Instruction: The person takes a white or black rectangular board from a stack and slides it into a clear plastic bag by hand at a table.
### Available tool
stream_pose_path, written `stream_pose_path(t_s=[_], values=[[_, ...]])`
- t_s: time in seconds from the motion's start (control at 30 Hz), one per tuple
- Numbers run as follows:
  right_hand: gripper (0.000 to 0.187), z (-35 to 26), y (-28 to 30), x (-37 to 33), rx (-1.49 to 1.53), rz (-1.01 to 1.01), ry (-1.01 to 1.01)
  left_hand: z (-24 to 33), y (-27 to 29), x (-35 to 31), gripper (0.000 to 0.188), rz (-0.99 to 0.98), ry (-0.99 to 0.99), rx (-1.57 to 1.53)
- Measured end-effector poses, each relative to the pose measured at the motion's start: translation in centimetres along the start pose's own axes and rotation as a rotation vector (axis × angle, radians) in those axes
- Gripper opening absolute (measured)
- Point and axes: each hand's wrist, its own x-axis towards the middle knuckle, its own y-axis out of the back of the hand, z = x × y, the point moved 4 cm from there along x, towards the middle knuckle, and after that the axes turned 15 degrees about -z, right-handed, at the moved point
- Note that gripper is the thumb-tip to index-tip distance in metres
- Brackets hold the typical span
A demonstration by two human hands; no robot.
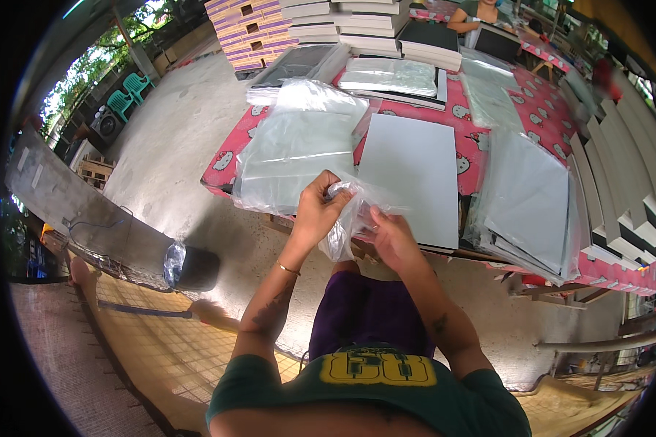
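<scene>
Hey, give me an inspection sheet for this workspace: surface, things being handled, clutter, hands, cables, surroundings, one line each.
Surface: table with a pink patterned cover, largely covered by goods.
Things being handled: clear plastic bag, crumpled, held up at the near edge; flat clear bags lie to the left, a white rectangular stack to the right.
Clutter: thick pale blocks crowd the right side; a broom is at lower left.
Hands: left hand and right hand both grip the bag.
Cables: thin blue cord at left; whether electrical, cannot tell.
Surroundings: green chairs at far left; another person beyond the table.
</scene>
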Motion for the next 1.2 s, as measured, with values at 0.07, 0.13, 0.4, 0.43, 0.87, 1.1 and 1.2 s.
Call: stream_pose_path(t_s=[0.07, 0.13, 0.4, 0.43, 0.87, 1.1, 1.2], values=[[0.025, -2.1, 0.2, -0.4, -0.041, 0.087, 0.104, -1.1, 0.5, -0.1, 0.019, -0.043, 0.095, 0.075], [0.017, -3.2, 0.8, -1.0, -0.008, 0.121, 0.123, -1.9, 0.4, 0.1, 0.022, -0.102, 0.131, 0.1], [0.018, -4.3, -0.1, -3.4, -0.021, 0.192, 0.292, -1.3, -1.8, 0.9, 0.02, 0.07, -0.056, 0.494], [0.018, -4.3, 0.2, -3.8, 0.0, 0.164, 0.305, -1.3, -1.7, 0.9, 0.019, 0.151, -0.116, 0.597], [0.023, -10.2, 2.4, -5.8, 0.245, -0.251, 0.31, -4.2, 2.6, -1.0, 0.01, 0.029, 0.186, 0.392], [0.026, -12.7, -9.6, -5.9, -1.595, -0.374, -0.044, 7.5, -5.0, 0.2, 0.026, -0.724, -0.511, 0.755], [0.048, -15.8, -4.4, -6.5, -2.139, 0.186, -0.323, 3.3, -2.0, 3.1, 0.015, -0.386, -0.044, 0.82]])
